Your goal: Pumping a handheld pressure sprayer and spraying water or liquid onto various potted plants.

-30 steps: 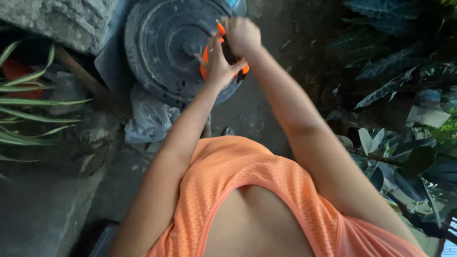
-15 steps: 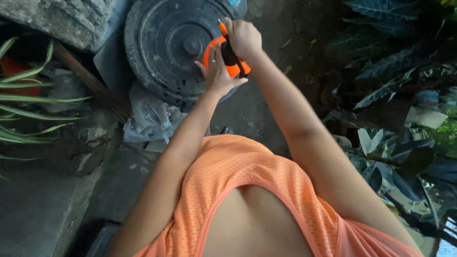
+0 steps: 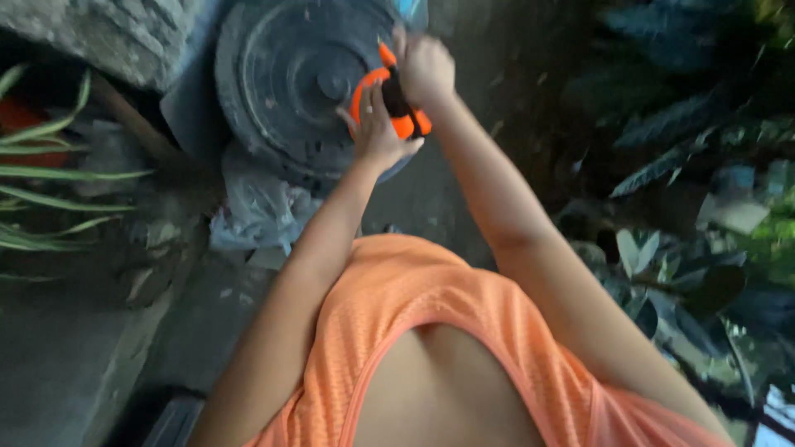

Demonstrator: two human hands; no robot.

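Observation:
Both my hands meet on a small orange and black tool [image 3: 396, 106] held out in front of me, above a dark round bin lid [image 3: 290, 79]. My right hand [image 3: 424, 70] grips the tool's upper part with the fingers closed. Under the tool's lower end sits my left hand [image 3: 374, 132], palm against it and fingers curled around it. The view is blurred, so the tool's exact shape is hard to tell.
A crumpled plastic bag [image 3: 261, 207] lies below the lid on the grey ground. A grey stone block [image 3: 99, 37] is at the upper left, with long green leaves [image 3: 50, 174] at the left and dark leafy plants [image 3: 687, 165] at the right.
My hands and the tool have stayed together over the lid. My right hand has shifted a little on the tool's top, and the view has tilted slightly.

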